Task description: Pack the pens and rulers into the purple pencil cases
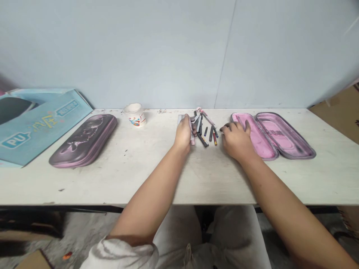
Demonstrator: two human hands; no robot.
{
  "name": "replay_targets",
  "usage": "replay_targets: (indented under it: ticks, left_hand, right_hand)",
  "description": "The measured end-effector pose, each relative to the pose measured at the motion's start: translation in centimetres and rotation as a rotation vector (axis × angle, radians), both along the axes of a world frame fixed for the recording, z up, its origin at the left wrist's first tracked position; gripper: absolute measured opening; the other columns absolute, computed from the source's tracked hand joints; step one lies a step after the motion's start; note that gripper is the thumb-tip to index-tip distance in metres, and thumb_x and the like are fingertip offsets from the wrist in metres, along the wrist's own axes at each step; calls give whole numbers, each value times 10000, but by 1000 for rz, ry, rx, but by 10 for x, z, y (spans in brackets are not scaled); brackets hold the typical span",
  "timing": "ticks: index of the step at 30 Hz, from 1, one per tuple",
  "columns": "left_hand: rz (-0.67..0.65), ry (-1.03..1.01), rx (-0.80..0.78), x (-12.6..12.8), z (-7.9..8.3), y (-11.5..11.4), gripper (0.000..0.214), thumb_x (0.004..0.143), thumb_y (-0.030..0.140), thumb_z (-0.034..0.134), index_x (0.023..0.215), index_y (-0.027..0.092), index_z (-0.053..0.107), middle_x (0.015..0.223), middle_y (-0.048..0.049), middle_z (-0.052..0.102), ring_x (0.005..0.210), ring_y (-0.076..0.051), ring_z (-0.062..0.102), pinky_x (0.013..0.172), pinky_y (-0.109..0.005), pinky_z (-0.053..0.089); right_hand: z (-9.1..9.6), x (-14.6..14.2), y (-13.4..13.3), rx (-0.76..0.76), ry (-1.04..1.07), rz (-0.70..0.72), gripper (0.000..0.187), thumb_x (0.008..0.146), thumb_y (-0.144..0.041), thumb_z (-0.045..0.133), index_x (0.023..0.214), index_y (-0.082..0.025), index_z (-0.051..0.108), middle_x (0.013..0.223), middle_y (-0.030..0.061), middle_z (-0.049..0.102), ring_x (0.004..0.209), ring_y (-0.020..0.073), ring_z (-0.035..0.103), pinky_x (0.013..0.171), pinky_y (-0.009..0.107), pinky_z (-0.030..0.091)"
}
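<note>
My left hand (183,133) is closed around a pink-and-grey pen at the left side of a small pile of pens and markers (206,130) on the white table (140,172). My right hand (237,139) rests palm down just right of the pile, fingers spread toward it, thumb on the rim of an open pink pencil case (273,135). The open case lies flat with both halves showing and looks empty.
A closed pink-and-black pencil case (84,140) lies at the left. A small paper cup (135,114) stands near the wall. A blue printed box (33,123) sits at the far left edge. A cardboard box (340,110) is at the right.
</note>
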State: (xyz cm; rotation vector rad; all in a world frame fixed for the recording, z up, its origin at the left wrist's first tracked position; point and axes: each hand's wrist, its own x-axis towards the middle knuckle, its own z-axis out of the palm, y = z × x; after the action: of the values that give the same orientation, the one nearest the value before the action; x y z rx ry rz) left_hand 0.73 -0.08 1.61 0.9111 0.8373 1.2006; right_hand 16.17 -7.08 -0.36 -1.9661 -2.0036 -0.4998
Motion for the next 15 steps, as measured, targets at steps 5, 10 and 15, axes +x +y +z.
replay_targets:
  ticks: [5,10,15]
  left_hand:
    - [23,71,36,3,-1,-2,334,875,458,399,755,161,492,521,51,412,374,-46,386,396,-170,295]
    - [4,125,78,5,-1,-4,336,892,428,364,750,159,507,533,40,424,392,-56,410,394,-169,299]
    - [-15,230,207,8,-2,-8,266,890,373,367,814,171,521,592,24,461,438,-73,435,405,-175,295]
  right_hand:
    - [3,-25,3,74,4,92,350,850,-327,390,933,-116,655,1026,169,553,1079,295,388,1010,540,159]
    - [-3,-34,10,77,-10,53,340,813,-354,446,850,-120,691,957,165,562,1033,298,401,1003,543,177]
    - [-3,-27,12,56,52,-23,324,782,-331,463,834,-106,690,961,174,557,1002,309,418,937,503,267]
